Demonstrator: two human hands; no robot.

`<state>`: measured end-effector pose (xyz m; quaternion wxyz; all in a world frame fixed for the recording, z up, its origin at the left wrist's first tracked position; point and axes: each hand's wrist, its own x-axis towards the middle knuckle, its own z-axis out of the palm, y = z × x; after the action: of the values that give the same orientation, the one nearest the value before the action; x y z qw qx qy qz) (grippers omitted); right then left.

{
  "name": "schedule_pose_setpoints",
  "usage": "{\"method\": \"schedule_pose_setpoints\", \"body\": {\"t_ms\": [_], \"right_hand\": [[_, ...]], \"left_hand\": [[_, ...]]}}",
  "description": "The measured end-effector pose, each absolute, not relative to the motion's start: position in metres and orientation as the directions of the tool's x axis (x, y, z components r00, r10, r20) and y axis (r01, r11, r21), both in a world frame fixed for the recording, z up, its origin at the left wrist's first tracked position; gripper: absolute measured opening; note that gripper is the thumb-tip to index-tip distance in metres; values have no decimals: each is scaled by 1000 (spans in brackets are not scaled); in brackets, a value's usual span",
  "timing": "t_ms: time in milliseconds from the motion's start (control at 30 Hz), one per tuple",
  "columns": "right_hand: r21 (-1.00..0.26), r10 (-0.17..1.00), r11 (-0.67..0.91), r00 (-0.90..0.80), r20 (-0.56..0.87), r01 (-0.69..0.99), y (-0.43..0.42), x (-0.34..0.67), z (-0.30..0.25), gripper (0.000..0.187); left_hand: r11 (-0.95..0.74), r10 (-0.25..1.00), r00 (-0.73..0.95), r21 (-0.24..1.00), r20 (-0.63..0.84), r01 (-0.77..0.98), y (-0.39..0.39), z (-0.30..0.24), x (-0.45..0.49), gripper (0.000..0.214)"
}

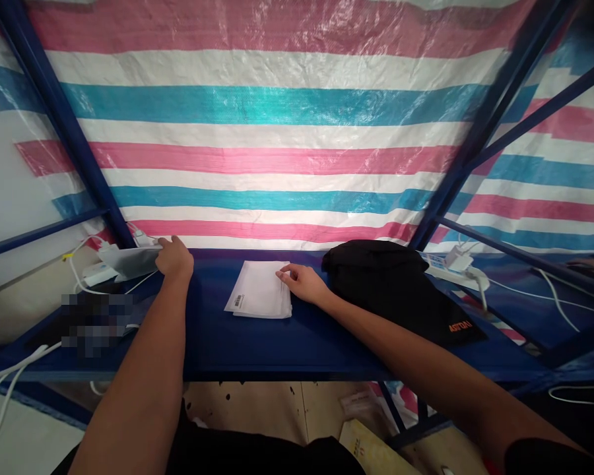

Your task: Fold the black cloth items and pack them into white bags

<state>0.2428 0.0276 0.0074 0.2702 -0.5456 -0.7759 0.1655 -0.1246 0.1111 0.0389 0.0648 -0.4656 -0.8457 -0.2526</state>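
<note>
Our forearms [143,369] reach over a blue shelf [257,353], a white stack [260,290] lying near its middle.
Our left hand [175,258] bends its fingers at a pale item's edge; our right hand [304,282] curls thumb and forefinger loosely at the stack's right side, near black cloth [376,287] (whether either grips, we cannot tell).

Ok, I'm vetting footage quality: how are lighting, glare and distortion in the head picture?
In the head view, the striped plastic sheet is brightest around its middle, with glare along its upper creases; the black fabric shows little detail; print on the white paper stack is too small to read; the blue metal posts splay outward, suggesting wide-angle distortion; pixelation hides something at left.
</note>
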Motion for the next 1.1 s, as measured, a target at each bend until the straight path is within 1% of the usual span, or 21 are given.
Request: {"method": "schedule_pose_setpoints", "body": {"t_ms": [100,200,267,333,367,433,467,500,567,600,633,667,700,733,800,833,867,900,967,1033,1100], "right_hand": [[-561,934,356,-260,246,748,28,244,7,44],[-566,933,358,-261,248,742,29,244,7,42],[-566,933,359,-260,250,742,30,245,5,43],[-563,936,349,-247,251,749,32,245,3,43],[-561,938,341,-236,253,755,32,245,3,44],[-565,933,344,-203,298,750,32,245,2,48],[-581,918,370,-187,351,725,31,245,3,54],[-609,890,418,-171,422,674,29,244,4,65],[-676,814,554,-146,563,486,26,242,10,100],[-704,783,609,-136,607,366,25,241,13,117],[-729,770,635,-128,625,254,24,241,15,129],[-757,776,631,-126,618,169,24,240,17,132],[-789,796,604,-130,590,117,24,240,18,126],[-818,820,568,-136,555,88,26,240,18,112],[-856,850,516,-142,508,22,32,241,14,73],[-861,850,508,-147,506,-29,36,241,11,58],[-856,843,509,-150,516,-86,40,241,8,48],[-848,836,512,-148,529,-138,44,241,5,42],[-844,833,501,-159,531,-193,48,239,2,41],[-867,846,455,-207,492,-201,47,236,1,48],[-887,847,420,-266,459,-192,40,234,3,56]], "left_hand": [[451,777,-539,310,324,837,109,38,-131,44],[376,751,-513,369,417,850,102,39,-135,37],[210,675,-474,469,566,858,95,45,-132,32],[-49,527,-428,528,735,848,87,58,-123,30],[-175,445,-407,524,798,834,84,66,-115,30],[-285,351,-387,491,853,823,76,83,-91,32],[-341,311,-382,478,870,809,72,91,-76,32],[-404,298,-359,458,884,792,66,96,-60,31],[-528,282,-302,410,911,744,52,102,-25,28],[-582,279,-272,388,921,715,44,101,-9,26],[-633,286,-242,373,927,679,35,99,6,26],[-684,301,-194,353,934,639,28,95,19,25],[-731,322,-137,338,937,593,21,90,29,25],[-772,337,-86,327,938,546,17,85,36,23],[-820,357,-28,327,934,469,16,74,42,19],[-829,368,-31,342,929,442,18,68,42,18],[-831,383,-50,368,922,416,22,62,40,18],[-831,404,-75,400,912,387,28,56,38,19],[-827,461,-110,471,881,306,38,45,32,23],[-819,517,-116,530,848,222,46,36,26,29],[-796,565,-102,574,818,192,48,29,23,31]]}}
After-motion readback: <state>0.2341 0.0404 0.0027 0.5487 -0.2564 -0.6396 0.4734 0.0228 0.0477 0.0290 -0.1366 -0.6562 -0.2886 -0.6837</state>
